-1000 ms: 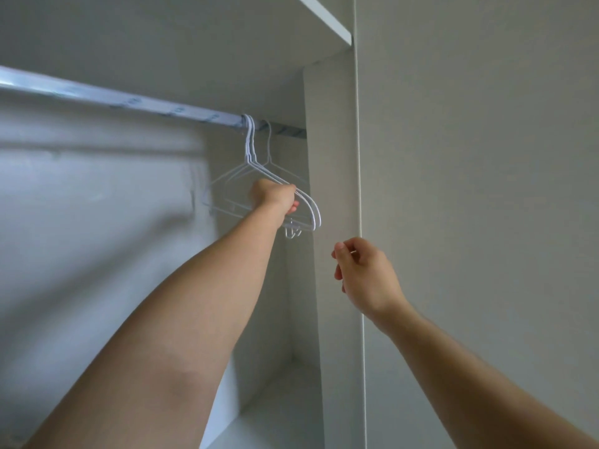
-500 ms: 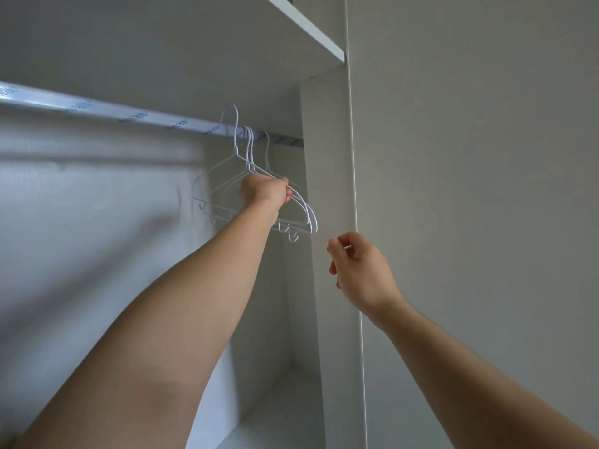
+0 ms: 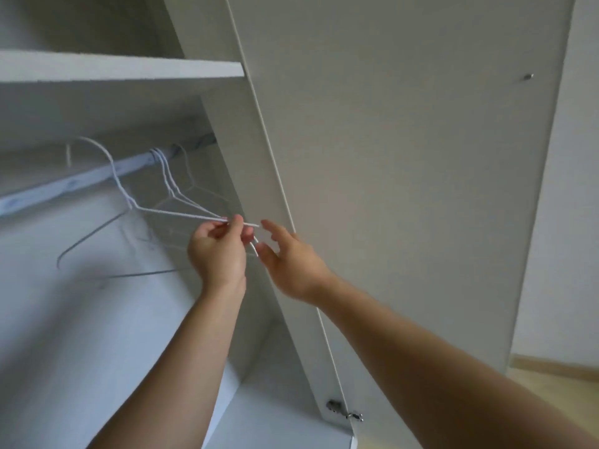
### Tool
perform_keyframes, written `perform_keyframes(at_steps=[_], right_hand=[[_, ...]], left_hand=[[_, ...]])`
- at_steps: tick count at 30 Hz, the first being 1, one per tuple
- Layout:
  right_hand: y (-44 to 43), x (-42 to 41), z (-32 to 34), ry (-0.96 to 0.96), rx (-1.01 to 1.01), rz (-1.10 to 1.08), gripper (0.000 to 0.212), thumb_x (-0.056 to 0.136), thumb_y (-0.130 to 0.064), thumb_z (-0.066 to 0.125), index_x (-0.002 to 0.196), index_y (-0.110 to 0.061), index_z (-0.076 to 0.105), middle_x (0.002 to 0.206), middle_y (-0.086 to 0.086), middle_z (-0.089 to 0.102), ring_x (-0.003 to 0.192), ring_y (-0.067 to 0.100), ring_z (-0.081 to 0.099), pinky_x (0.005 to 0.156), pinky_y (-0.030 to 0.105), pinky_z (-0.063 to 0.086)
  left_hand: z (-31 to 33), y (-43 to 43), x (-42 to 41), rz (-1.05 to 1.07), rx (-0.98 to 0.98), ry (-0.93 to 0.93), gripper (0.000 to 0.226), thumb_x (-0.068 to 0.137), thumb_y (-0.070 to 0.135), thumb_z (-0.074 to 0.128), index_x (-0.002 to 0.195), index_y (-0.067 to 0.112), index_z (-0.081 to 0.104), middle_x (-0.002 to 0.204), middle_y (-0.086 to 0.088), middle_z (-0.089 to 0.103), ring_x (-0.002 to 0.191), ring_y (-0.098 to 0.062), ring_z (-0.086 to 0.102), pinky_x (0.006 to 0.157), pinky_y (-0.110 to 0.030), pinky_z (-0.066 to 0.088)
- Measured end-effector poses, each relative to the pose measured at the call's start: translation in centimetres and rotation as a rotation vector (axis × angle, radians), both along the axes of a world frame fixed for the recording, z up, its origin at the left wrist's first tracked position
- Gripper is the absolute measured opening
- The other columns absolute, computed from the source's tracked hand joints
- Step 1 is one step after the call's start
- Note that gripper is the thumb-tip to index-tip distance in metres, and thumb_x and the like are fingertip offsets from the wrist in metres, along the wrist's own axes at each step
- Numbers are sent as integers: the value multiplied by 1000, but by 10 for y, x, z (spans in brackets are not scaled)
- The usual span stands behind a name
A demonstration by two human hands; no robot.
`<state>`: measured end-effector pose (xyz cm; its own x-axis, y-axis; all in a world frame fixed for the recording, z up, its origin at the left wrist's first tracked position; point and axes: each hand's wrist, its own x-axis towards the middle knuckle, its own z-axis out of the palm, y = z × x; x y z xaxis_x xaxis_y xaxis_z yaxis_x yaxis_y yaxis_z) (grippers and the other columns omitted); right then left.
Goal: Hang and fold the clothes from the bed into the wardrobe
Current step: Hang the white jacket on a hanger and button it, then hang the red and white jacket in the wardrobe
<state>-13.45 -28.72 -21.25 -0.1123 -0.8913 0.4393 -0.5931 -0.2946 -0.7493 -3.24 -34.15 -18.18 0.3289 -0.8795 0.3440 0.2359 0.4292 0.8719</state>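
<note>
Wardrobe [image 3: 81, 319] is open, white inside, view tilted. Door [image 3: 405, 189] is swung out on the right, with a small knob [image 3: 528, 76] near its far edge and a metal hinge [image 3: 343, 411] low at its inner edge. Shelf [image 3: 129, 71] runs across the top, rail [image 3: 81, 179] just below it. Other hangers [image 3: 165, 176], thin white wire, are hooked on the rail near its right end. One hanger [image 3: 175, 212] is to their left, its hook up in front of the rail; can't tell if it's on or off. Its body is blurred below. Left hand [image 3: 217, 251] is up at the hanger's right shoulder, thumb and fingers curled and pinching the wire near its tip. Right hand [image 3: 291, 264] is just beside it, fingers loose and spread, thumb and index either side of the wire end; contact unclear, nothing gripped. Both hands are in front of the wardrobe's right side panel.
</note>
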Motion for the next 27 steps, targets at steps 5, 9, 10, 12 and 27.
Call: perform_keyframes(at_steps=[5,9,10,12,27], right_hand=[[35,-25,37,-26,1,-27,27,105,-28,40,122,-21,59,104,11,63,93,30,60,76,28,42],[73,-57,61,20,137,-82,21,104,-24,40,104,-22,61,96,8,62,78,27,57,69,33,43],[84,-66,67,38,188,-102,21,104,-25,39,103,-24,60,96,6,61,78,26,56,67,31,41],[108,-82,78,76,293,-138,21,104,-29,36,103,-26,57,97,5,57,80,27,55,70,31,41],[269,-192,129,389,495,-842,40,92,-51,43,64,-23,47,71,-2,58,78,23,46,56,29,33]], left_hand=[[34,44,-4,-114,195,-79,17,85,1,71,97,-7,63,68,-13,66,56,-18,65,63,-30,57],[59,79,-7,-204,475,70,13,89,16,66,79,10,61,60,-6,66,52,-17,66,57,-28,58],[64,86,-10,-209,565,148,16,91,21,63,78,12,59,58,-4,66,50,-16,66,55,-27,57],[68,102,-17,-226,771,189,22,96,28,55,81,12,55,58,-5,66,51,-17,66,54,-27,56],[15,158,-136,-762,1101,-610,55,105,50,32,89,4,58,67,-14,69,50,-25,63,46,-28,52]])
